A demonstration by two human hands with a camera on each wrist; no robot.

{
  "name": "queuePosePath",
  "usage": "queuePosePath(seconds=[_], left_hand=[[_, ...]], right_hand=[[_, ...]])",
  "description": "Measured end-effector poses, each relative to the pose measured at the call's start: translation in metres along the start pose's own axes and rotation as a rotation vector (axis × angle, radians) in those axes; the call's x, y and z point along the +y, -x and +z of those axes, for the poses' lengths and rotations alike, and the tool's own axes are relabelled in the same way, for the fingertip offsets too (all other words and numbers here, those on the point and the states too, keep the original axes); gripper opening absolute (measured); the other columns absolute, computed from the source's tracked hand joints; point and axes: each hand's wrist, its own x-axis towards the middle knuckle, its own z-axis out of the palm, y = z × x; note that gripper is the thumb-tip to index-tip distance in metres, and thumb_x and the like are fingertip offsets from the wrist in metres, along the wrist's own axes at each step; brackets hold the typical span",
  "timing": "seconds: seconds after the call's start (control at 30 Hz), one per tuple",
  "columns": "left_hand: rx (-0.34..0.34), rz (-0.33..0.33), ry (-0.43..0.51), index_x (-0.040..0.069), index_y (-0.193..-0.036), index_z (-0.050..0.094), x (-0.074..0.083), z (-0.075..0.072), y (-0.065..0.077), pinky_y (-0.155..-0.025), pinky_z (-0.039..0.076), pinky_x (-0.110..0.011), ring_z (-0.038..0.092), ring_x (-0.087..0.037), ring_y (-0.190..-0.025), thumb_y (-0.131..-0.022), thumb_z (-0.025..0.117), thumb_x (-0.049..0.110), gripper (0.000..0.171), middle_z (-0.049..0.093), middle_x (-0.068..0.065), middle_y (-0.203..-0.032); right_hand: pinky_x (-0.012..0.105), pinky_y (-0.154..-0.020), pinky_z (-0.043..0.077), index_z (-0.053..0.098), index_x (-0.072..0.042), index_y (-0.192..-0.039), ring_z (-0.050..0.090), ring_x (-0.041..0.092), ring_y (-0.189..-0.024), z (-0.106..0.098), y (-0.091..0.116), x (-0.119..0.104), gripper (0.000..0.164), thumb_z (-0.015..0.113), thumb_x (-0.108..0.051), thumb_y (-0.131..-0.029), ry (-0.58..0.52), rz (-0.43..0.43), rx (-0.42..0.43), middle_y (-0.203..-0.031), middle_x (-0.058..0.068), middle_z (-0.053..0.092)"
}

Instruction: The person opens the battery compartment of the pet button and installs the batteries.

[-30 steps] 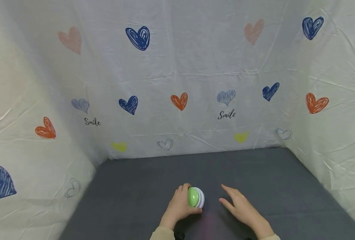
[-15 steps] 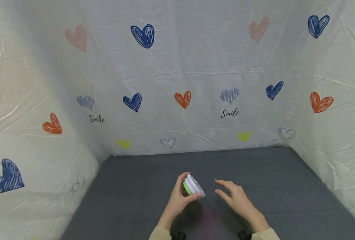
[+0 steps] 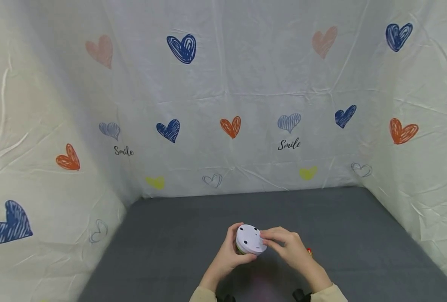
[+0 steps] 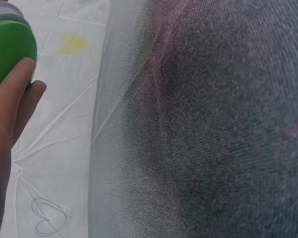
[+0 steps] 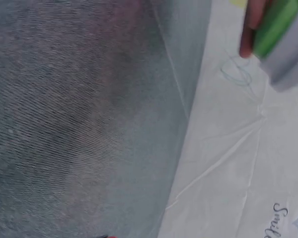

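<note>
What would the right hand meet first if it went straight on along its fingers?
Most likely the round device in the left hand: the right hand has its fingertips overlapping it in the head view, though actual contact is unclear.

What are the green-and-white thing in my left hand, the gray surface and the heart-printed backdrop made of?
Green-and-white thing: likely hard plastic, its white base smooth, its green cap evenly colored. Gray surface: apparently matte woven fabric, given the fine ribbing in the wrist views. Heart-printed backdrop: thin sheeting, perhaps plastic or cloth; creases and faint sheen leave it open.
</note>
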Motion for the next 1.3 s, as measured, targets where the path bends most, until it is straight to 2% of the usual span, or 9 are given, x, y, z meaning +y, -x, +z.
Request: queuePosePath(seconds=[0.1, 0.23, 0.43, 0.63, 0.9, 1.13, 1.3], left_hand=[[-0.014, -0.018, 0.012, 0.006, -0.132, 0.016, 0.009, 0.002, 0.001, -0.074, 0.046, -0.030, 0.045, -0.023, -0.101, -0.065, 0.070, -0.004, 0.086, 0.037, -0.014, -0.122], [-0.036, -0.030, 0.001, 0.001, -0.131, 0.021, 0.024, 0.004, 0.003, -0.074, 0.046, -0.029, 0.046, -0.022, -0.098, -0.064, 0.067, -0.010, 0.082, 0.038, -0.017, -0.119], [-0.062, -0.038, -0.024, 0.000, -0.129, 0.025, 0.029, 0.003, 0.006, -0.074, 0.045, -0.028, 0.047, -0.020, -0.096, -0.063, 0.066, -0.011, 0.079, 0.040, -0.018, -0.117], [-0.063, -0.012, -0.004, 0.001, -0.128, 0.027, 0.025, 0.000, 0.008, -0.074, 0.045, -0.028, 0.047, -0.022, -0.097, -0.064, 0.068, -0.009, 0.077, 0.042, -0.017, -0.116], [-0.058, 0.033, -0.027, -0.002, -0.127, 0.029, 0.030, 0.001, 0.008, -0.077, 0.044, -0.029, 0.046, -0.023, -0.098, -0.067, 0.069, -0.004, 0.072, 0.042, -0.018, -0.116], [-0.065, -0.005, -0.045, -0.002, -0.127, 0.027, 0.031, 0.002, 0.009, -0.078, 0.044, -0.028, 0.046, -0.022, -0.099, -0.067, 0.069, -0.005, 0.073, 0.041, -0.018, -0.117], [-0.066, 0.007, -0.040, -0.002, -0.127, 0.028, 0.029, 0.004, 0.010, -0.077, 0.044, -0.028, 0.046, -0.021, -0.099, -0.066, 0.069, -0.004, 0.073, 0.042, -0.018, -0.116]], right_hand=[[0.019, -0.071, 0.046, 0.067, -0.005, -0.091, 0.058, 0.019, -0.085, 0.005, 0.002, 0.001, 0.023, 0.067, 0.002, -0.069, 0.003, -0.105, -0.014, -0.092, 0.005, 0.063], [0.019, -0.073, 0.046, 0.066, -0.006, -0.089, 0.058, 0.020, -0.085, 0.010, 0.003, 0.002, 0.023, 0.069, 0.003, -0.068, 0.017, -0.186, -0.013, -0.092, 0.007, 0.063], [0.018, -0.075, 0.044, 0.067, -0.007, -0.087, 0.058, 0.019, -0.085, 0.012, 0.003, 0.001, 0.024, 0.070, 0.003, -0.066, 0.059, -0.233, -0.036, -0.091, 0.006, 0.063], [0.017, -0.076, 0.044, 0.067, -0.007, -0.088, 0.057, 0.019, -0.086, 0.013, 0.001, -0.002, 0.023, 0.069, 0.003, -0.067, 0.093, -0.242, -0.075, -0.093, 0.006, 0.062], [0.016, -0.075, 0.044, 0.067, -0.007, -0.086, 0.057, 0.017, -0.086, 0.009, -0.005, -0.007, 0.019, 0.069, 0.000, -0.068, 0.172, -0.261, -0.105, -0.092, 0.005, 0.062], [0.016, -0.072, 0.045, 0.067, -0.006, -0.087, 0.058, 0.015, -0.084, 0.008, -0.005, -0.008, 0.017, 0.068, -0.003, -0.071, 0.196, -0.268, -0.126, -0.091, 0.005, 0.062], [0.016, -0.073, 0.044, 0.067, -0.007, -0.087, 0.057, 0.014, -0.086, 0.007, -0.003, -0.008, 0.015, 0.067, -0.004, -0.073, 0.194, -0.265, -0.155, -0.091, 0.004, 0.062]])
